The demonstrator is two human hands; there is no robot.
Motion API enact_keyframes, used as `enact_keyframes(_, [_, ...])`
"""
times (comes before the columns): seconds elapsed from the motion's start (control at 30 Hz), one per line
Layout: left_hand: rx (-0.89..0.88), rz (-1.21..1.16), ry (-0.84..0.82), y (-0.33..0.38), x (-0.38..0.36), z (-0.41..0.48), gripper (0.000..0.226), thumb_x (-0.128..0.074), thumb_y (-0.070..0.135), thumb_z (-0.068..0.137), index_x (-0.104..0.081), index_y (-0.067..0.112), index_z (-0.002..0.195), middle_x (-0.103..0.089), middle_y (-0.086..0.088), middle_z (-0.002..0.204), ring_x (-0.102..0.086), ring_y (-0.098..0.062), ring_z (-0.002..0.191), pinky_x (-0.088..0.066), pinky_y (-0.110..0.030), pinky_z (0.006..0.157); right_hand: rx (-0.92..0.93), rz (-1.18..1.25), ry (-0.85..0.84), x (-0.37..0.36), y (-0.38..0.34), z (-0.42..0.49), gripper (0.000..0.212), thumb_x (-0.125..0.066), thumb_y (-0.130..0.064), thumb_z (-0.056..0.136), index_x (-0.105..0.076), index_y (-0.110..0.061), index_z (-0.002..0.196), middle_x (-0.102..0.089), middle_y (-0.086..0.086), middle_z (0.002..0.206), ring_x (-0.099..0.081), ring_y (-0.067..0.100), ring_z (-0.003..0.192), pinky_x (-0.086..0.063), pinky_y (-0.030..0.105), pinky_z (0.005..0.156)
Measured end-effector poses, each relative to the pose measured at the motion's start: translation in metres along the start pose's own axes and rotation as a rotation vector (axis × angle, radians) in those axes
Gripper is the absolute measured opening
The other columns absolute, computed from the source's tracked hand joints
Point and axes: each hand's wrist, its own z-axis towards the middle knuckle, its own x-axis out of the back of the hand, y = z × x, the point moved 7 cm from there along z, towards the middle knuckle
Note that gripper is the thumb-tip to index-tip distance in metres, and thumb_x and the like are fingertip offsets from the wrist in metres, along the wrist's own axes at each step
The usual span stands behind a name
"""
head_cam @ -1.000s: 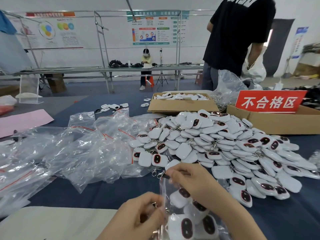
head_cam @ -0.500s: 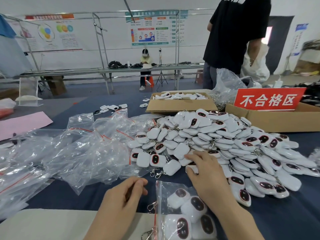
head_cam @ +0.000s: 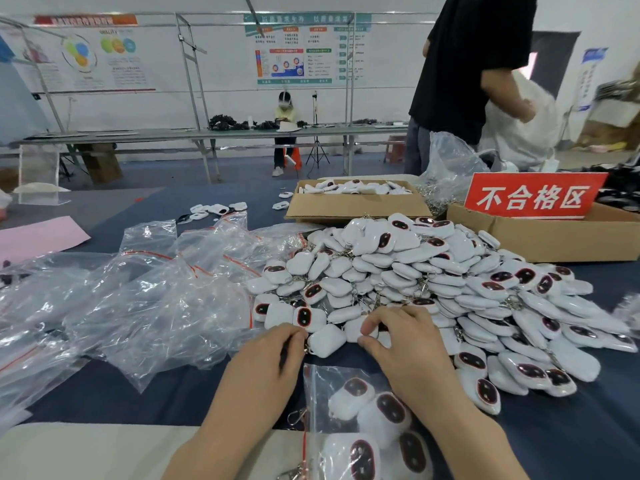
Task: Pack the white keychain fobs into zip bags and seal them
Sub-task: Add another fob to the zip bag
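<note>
The fobs heaped from the centre toward 3 o'clock are smooth white plastic with a soft sheen; many carry a dark, glossy oval window that catches the light. Small metal clasps, silvery and shiny, show at 6 o'clock. The zip bags at 9 o'clock are thin clear plastic film, crinkled and glinting, each with a red strip at its mouth. The tabletop is covered in dark blue cloth, matt. At 12 o'clock a box is plain brown cardboard, matt, as is the carton at 2 o'clock, which bears a smooth red sign. At 10 o'clock lies a pink paper sheet, flat and matt.
</note>
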Motion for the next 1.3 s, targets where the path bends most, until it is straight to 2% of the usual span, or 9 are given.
enact_keyframes(0.1, [-0.029, -0.035, 0.023, -0.001, 0.000, -0.002, 0.021, -0.047, 0.040, 0.102, -0.067, 0.036, 0.109, -0.066, 0.021, 0.082, -0.059, 0.001, 0.075, -0.044, -0.018, 0.071, -0.031, 0.134, -0.060, 0.000, 0.004, 0.001, 0.020, -0.067, -0.030, 0.093, -0.055, -0.042, 0.104, -0.047, -0.033, 0.103, -0.043, 0.002, 0.113, -0.036, 0.020, 0.094])
enact_keyframes(0.27, [-0.084, -0.135, 0.043, 0.001, -0.001, -0.004, 0.022, -0.048, 0.045, 0.100, -0.063, 0.044, 0.115, -0.063, 0.031, 0.083, -0.057, 0.007, 0.071, -0.041, -0.013, 0.064, -0.034, 0.525, -0.020, 0.013, -0.001, 0.005, 0.045, -0.067, -0.005, 0.091, -0.057, -0.045, 0.108, -0.063, -0.021, 0.107, -0.055, -0.014, 0.095, -0.041, 0.001, 0.076])
enact_keyframes(0.43, [-0.111, -0.397, 0.086, 0.010, -0.001, -0.002, 0.027, -0.052, 0.055, 0.094, -0.059, 0.050, 0.120, -0.065, 0.022, 0.103, -0.060, -0.001, 0.076, -0.044, -0.008, 0.066, 0.021, 0.793, -0.066, 0.014, -0.016, 0.009, 0.038, -0.072, -0.002, 0.087, -0.072, -0.037, 0.102, -0.074, -0.022, 0.098, -0.066, -0.005, 0.094, -0.048, 0.006, 0.080])
enact_keyframes(0.6, [-0.157, -0.393, 0.035, 0.019, -0.007, -0.005, 0.021, -0.058, 0.056, 0.092, -0.060, 0.055, 0.112, -0.068, 0.026, 0.094, -0.063, 0.005, 0.076, -0.043, -0.005, 0.064, 0.036, 0.878, -0.157, 0.001, -0.022, 0.008, 0.037, -0.072, -0.005, 0.087, -0.077, -0.040, 0.097, -0.077, -0.007, 0.103, -0.070, 0.013, 0.102, -0.055, 0.030, 0.093])
enact_keyframes(0.7, [-0.150, -0.383, 0.063, 0.018, -0.005, -0.004, 0.021, -0.057, 0.060, 0.089, -0.060, 0.054, 0.110, -0.068, 0.026, 0.092, -0.065, 0.002, 0.078, -0.044, -0.004, 0.063, 0.029, 0.934, -0.186, -0.004, -0.022, 0.008, 0.032, -0.073, -0.008, 0.087, -0.077, -0.035, 0.104, -0.076, -0.004, 0.107, -0.071, 0.013, 0.102, -0.056, 0.028, 0.093])
enact_keyframes(0.83, [-0.163, -0.354, 0.115, 0.018, -0.002, -0.005, 0.021, -0.057, 0.059, 0.089, -0.061, 0.050, 0.108, -0.068, 0.026, 0.093, -0.067, -0.001, 0.079, -0.046, -0.006, 0.063, -0.088, 0.977, -0.237, -0.016, -0.016, 0.006, 0.033, -0.074, -0.031, 0.078, -0.071, -0.021, 0.110, -0.076, 0.002, 0.096, -0.073, 0.013, 0.086, -0.059, 0.023, 0.076])
enact_keyframes(0.93, [-0.207, -0.297, 0.120, 0.021, -0.001, -0.006, 0.020, -0.059, 0.054, 0.093, -0.059, 0.051, 0.113, -0.066, 0.025, 0.103, -0.066, -0.001, 0.091, -0.049, -0.010, 0.072, -0.121, 0.996, -0.271, -0.019, -0.018, 0.005, 0.025, -0.070, -0.024, 0.086, -0.070, -0.014, 0.109, -0.077, 0.007, 0.088, -0.072, 0.012, 0.076, -0.059, 0.021, 0.071])
enact_keyframes(1.1, [-0.209, -0.298, 0.096, 0.025, -0.001, -0.006, 0.023, -0.051, 0.059, 0.097, -0.058, 0.052, 0.118, -0.062, 0.020, 0.113, -0.066, -0.009, 0.094, -0.051, -0.016, 0.070, -0.096, 1.027, -0.361, -0.021, -0.025, 0.001, 0.022, -0.052, -0.016, 0.103, -0.072, -0.024, 0.108, -0.078, 0.001, 0.101, -0.074, 0.017, 0.094, -0.060, 0.026, 0.083])
enact_keyframes(1.3, [-0.128, -0.405, 0.034, 0.022, -0.005, -0.001, 0.017, -0.061, 0.040, 0.096, -0.062, 0.047, 0.112, -0.067, 0.025, 0.106, -0.065, 0.002, 0.099, -0.046, -0.006, 0.076, -0.116, 0.999, -0.456, -0.026, -0.028, -0.004, 0.030, -0.046, -0.030, 0.105, -0.072, -0.016, 0.113, -0.076, 0.007, 0.105, -0.072, 0.020, 0.101, -0.058, 0.033, 0.090])
